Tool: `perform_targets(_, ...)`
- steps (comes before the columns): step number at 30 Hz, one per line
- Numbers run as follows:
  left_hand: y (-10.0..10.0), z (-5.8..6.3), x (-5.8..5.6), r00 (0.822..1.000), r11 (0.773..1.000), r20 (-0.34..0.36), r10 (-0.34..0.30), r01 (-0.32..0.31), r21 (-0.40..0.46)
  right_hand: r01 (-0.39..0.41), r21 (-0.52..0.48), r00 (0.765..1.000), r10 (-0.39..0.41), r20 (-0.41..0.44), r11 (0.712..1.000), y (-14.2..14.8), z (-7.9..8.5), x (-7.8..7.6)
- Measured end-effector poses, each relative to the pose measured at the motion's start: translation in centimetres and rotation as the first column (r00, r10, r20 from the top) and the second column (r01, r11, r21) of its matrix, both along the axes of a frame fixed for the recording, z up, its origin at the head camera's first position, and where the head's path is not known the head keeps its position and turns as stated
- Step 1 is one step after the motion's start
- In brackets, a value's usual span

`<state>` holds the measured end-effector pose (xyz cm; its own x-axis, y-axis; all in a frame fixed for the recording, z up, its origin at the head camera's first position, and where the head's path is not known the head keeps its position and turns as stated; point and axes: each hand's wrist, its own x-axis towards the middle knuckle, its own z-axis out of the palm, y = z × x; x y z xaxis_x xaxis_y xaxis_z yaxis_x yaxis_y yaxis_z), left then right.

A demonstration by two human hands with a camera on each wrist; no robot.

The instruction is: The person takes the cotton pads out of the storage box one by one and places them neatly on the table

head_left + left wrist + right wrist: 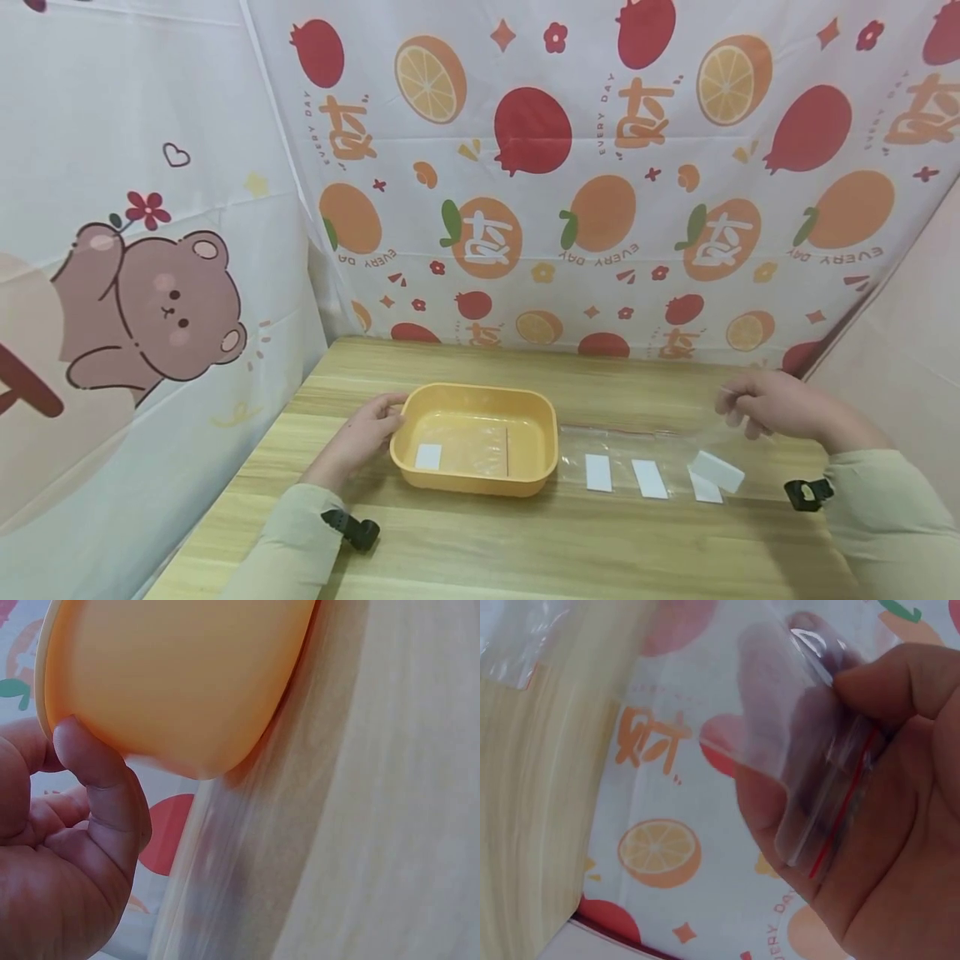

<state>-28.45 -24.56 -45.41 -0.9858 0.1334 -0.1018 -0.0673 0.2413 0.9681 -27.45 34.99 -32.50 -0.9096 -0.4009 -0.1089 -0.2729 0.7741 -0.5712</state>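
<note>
Early stage, I'd judge: right hand (772,406) pinches a clear zip bag (810,750) at its red seal strip, lifted off the counter (525,542); nothing visibly in it (film hard to read). Left hand (365,433) grips the orange tray (480,479) rim, thumb on the outer wall. One white card (428,456) in the tray just beside the left hand; more white cards (648,478) on plastic between the hands, nearer the right.

One orange tub (480,479); two clear bags (637,442); five white slips (598,472) (one inside tub).
</note>
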Motion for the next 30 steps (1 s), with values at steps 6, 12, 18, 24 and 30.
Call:
perform_targets(6,0.1,0.0,0.1,1.000,1.000,-0.002,0.003,-0.003,-0.012,-0.025,-0.029,0.994,0.028,0.110,0.999,0.7,-0.7,0.3)
perform_targets(12,0.1,0.1,0.2,1.000,1.000,-0.001,0.006,-0.006,-0.016,-0.072,-0.013,0.967,0.073,0.244,0.997,1.3,-1.3,0.8)
perform_targets(18,0.1,0.1,0.1,1.000,1.000,0.002,0.018,-0.018,-0.023,-0.030,0.030,0.929,0.017,0.369,0.999,1.8,-2.7,0.7)
perform_targets(24,0.1,0.1,0.2,1.000,1.000,0.011,0.009,-0.008,-0.029,0.051,0.192,0.920,-0.121,0.373,0.980,2.1,-4.7,0.5)
perform_targets(30,0.1,0.2,0.2,1.000,0.999,0.015,0.006,-0.006,-0.032,0.056,0.208,0.953,-0.114,0.280,0.977,2.6,-6.8,0.1)
